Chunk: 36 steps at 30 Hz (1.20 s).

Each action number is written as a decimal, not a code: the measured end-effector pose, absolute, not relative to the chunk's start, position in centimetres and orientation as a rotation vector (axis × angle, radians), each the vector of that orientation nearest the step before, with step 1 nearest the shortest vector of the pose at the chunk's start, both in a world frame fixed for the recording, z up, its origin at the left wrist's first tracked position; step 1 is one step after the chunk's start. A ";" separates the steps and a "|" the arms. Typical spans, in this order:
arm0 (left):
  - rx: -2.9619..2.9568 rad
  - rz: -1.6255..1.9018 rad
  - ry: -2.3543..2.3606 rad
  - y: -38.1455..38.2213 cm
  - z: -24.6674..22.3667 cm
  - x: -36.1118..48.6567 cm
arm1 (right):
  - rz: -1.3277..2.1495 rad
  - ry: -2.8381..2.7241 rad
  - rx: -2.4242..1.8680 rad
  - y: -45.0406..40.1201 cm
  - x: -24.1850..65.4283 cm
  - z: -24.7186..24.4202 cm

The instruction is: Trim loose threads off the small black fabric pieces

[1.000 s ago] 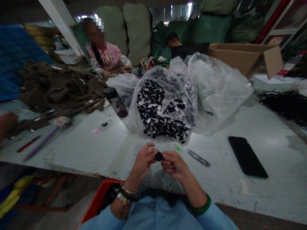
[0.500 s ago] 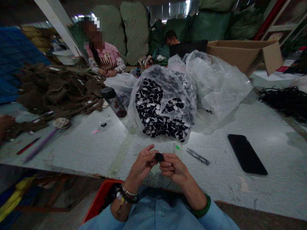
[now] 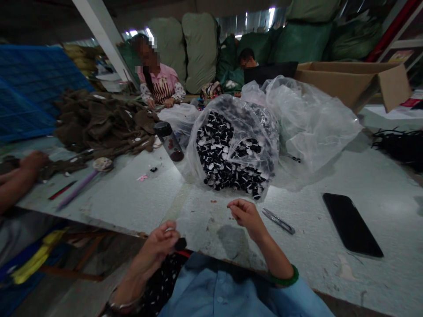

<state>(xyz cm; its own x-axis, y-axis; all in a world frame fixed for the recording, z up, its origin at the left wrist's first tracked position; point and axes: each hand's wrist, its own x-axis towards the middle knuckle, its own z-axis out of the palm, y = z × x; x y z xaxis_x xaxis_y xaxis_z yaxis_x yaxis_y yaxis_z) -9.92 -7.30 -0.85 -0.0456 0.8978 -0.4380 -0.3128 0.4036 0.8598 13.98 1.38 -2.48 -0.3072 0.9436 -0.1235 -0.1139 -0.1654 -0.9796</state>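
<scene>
My left hand (image 3: 160, 242) is at the table's front edge, its fingers closed on a small black round piece (image 3: 180, 244). Below it is a red bin, mostly hidden, holding many black pieces with white spots (image 3: 168, 275). My right hand (image 3: 244, 215) hovers over the table in a pinch; whatever its fingertips hold, if anything, is too small to make out. Just beyond it lies a clear plastic bag (image 3: 276, 171), open towards me and full of small black-and-white pieces (image 3: 214, 154). Thread snips (image 3: 278, 221) lie to the right of my right hand.
A black phone (image 3: 352, 224) lies at the right. A dark-lidded bottle (image 3: 169, 141) leans left of the bag. Brown fabric pieces (image 3: 102, 119) are heaped at the left, near another person's hand (image 3: 34, 162). A person in pink (image 3: 165, 83) sits across the table.
My hands have parted. The left has moved down and left to the table edge with the black piece; the right has moved slightly forward. The small green item is no longer visible on the table.
</scene>
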 end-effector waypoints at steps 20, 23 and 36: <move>1.068 1.046 1.220 0.3 -1.4 -6.9 | 0.661 -2.066 -1.520 8.6 11.4 -2.3; 1.085 1.181 1.201 2.6 -2.1 -4.0 | 0.893 -1.896 -1.358 7.5 12.9 -2.4; 0.745 1.208 0.969 2.5 -0.5 -1.5 | 1.702 -1.171 -0.784 4.7 13.7 -1.8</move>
<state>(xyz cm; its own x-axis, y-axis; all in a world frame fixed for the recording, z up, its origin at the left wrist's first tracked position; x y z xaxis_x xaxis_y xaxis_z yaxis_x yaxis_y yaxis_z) -1.52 2.49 -0.47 0.0685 0.9757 -0.2082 -0.4146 0.2176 0.8836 13.67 4.67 -1.82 -0.3953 0.9185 -0.0109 -0.3178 -0.1479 -0.9366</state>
